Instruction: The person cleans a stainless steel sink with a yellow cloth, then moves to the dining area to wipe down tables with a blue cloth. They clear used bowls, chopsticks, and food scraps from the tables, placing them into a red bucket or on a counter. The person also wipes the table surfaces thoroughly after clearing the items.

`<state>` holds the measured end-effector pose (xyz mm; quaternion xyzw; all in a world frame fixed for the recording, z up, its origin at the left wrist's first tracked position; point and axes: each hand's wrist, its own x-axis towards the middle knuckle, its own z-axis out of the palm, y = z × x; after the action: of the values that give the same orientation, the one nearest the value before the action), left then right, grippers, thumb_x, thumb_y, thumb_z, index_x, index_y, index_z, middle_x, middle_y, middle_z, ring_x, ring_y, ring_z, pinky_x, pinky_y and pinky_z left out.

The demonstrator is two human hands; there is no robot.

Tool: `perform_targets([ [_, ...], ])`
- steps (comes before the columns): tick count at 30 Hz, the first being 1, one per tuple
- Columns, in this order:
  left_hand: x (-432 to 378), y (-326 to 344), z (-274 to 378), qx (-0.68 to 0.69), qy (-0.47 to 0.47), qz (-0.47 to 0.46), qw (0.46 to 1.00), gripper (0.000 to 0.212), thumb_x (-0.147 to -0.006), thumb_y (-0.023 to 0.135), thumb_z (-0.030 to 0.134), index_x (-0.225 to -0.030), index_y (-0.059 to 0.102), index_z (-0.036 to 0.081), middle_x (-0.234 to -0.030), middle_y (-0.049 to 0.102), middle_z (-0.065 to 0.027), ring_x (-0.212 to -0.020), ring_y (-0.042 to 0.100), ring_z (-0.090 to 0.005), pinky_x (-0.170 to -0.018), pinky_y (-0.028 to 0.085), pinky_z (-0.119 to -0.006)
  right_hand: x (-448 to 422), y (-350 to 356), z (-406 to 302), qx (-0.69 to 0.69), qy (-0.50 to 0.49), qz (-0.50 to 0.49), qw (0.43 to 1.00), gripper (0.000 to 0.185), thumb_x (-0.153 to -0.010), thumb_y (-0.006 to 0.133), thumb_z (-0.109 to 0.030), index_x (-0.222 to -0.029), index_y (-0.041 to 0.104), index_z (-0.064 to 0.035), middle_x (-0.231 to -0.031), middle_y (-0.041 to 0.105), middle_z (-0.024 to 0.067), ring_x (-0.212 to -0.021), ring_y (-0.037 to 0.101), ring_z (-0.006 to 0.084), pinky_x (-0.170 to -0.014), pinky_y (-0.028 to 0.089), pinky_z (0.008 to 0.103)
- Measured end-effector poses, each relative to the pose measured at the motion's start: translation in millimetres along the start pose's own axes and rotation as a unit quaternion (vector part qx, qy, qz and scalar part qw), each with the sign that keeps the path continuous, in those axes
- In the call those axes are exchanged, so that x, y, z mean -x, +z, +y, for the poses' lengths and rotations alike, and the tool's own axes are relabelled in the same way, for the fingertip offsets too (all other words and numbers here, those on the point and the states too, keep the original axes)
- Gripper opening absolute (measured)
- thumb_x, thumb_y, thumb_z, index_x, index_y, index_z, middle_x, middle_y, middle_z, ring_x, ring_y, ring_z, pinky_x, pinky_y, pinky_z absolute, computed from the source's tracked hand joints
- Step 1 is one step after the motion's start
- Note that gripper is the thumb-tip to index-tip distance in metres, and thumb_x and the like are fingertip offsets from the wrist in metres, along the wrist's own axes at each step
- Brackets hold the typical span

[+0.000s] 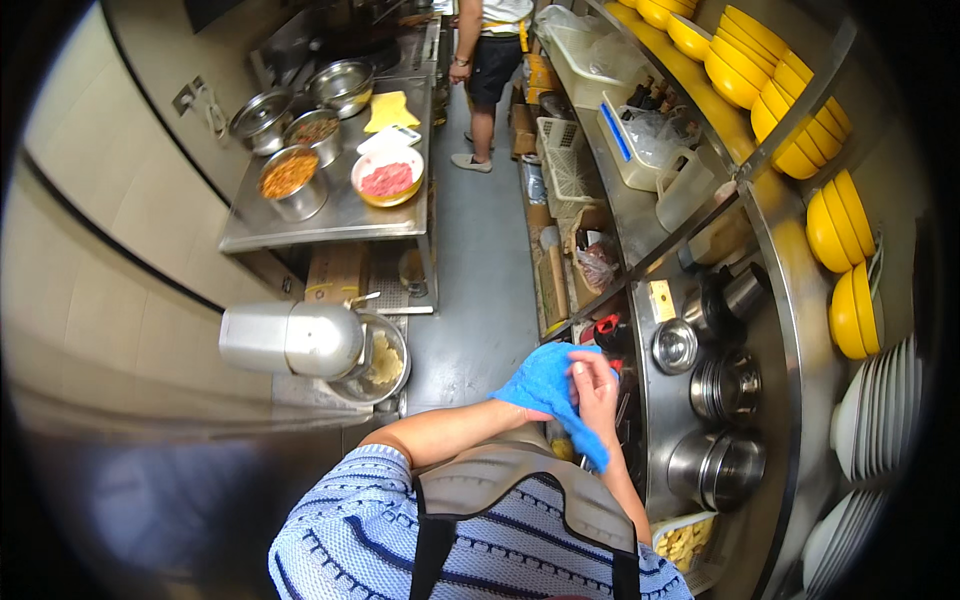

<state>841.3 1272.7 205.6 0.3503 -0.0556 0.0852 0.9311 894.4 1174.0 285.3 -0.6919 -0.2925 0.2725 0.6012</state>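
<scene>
A blue cloth (pixel 536 379) covers most of my left hand (pixel 534 415), leaving only its wrist and lower edge in sight; the cloth is bunched around it. My right hand (pixel 594 382) lies against the cloth from the right, fingers bent and fingertips touching it. Whether those fingers grip it is unclear. One end of the cloth hangs down beside my right wrist. To the left of my hands stands a stand mixer (pixel 300 339), its steel bowl (pixel 405 367) holding a pale, dough-like mass. Both hands are above the floor, near the shelving.
A steel table (pixel 337 230) holds a bowl of pink minced meat (pixel 387 179), a pot of orange-brown food (pixel 289 175) and more pots. Steel shelving (pixel 772 262) on the right carries yellow bowls (pixel 840 225), white plates (pixel 877 420) and steel containers (pixel 735 469). Another person (pixel 491 67) stands in the aisle.
</scene>
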Motion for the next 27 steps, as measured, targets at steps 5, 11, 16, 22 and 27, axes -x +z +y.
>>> perform_targets([
  [5,-63.6,-65.3,32.3,0.250,-0.105,0.058,0.961,0.020,-0.095,0.046,0.018,-0.084,0.062,0.010,-0.065,0.060,-0.0017,-0.059,0.056,-0.0109,-0.049,0.043,-0.025,-106.1,7.8,29.8,-0.377,0.128,-0.125,0.909,0.028,-0.099,0.048,-0.019,-0.117,0.056,0.0008,-0.084,0.061,0.0066,-0.063,0.053,0.0106,-0.054,0.041,0.0214],
  [11,-179.2,-133.0,159.7,0.179,-0.101,0.205,0.957,0.028,-0.093,0.050,0.025,-0.098,0.064,0.001,-0.084,0.067,-0.0119,-0.062,0.061,-0.0206,-0.047,0.047,-0.030,-281.8,13.5,67.8,-0.458,0.171,-0.251,0.835,0.031,-0.097,0.050,-0.023,-0.120,0.055,-0.0031,-0.088,0.062,0.0047,-0.069,0.055,0.0123,-0.058,0.042,0.0236],
  [16,-252.4,-192.8,257.3,0.049,0.141,0.280,0.948,0.031,-0.097,0.051,0.030,-0.108,0.060,0.003,-0.102,0.064,-0.0100,-0.091,0.062,-0.0225,-0.090,0.047,-0.032,-428.5,49.1,96.0,-0.490,0.302,-0.229,0.785,0.036,-0.092,0.056,-0.026,-0.123,0.055,-0.0073,-0.098,0.063,0.0028,-0.082,0.057,0.0134,-0.070,0.046,0.0280],
  [22,-337.8,-278.3,355.6,-0.806,0.026,0.093,0.585,0.030,-0.081,0.066,0.024,-0.109,0.067,0.011,-0.113,0.059,-0.0112,-0.110,0.052,-0.0326,-0.094,0.042,-0.044,-584.1,112.9,51.1,-0.518,0.233,-0.246,0.785,0.058,-0.092,0.053,-0.042,-0.134,0.043,-0.0039,-0.132,0.050,0.0154,-0.117,0.052,0.0297,-0.099,0.041,0.0441],
  [27,-439.8,-356.4,419.7,-0.707,0.073,0.152,0.687,0.019,-0.085,0.065,0.015,-0.102,0.068,0.008,-0.103,0.064,-0.0124,-0.095,0.062,-0.0328,-0.081,0.050,-0.042,-708.8,129.3,23.9,0.189,-0.244,-0.168,0.936,0.048,-0.089,0.055,-0.036,-0.124,0.052,-0.0021,-0.124,0.055,0.0191,-0.113,0.053,0.0336,-0.096,0.041,0.0459],
])
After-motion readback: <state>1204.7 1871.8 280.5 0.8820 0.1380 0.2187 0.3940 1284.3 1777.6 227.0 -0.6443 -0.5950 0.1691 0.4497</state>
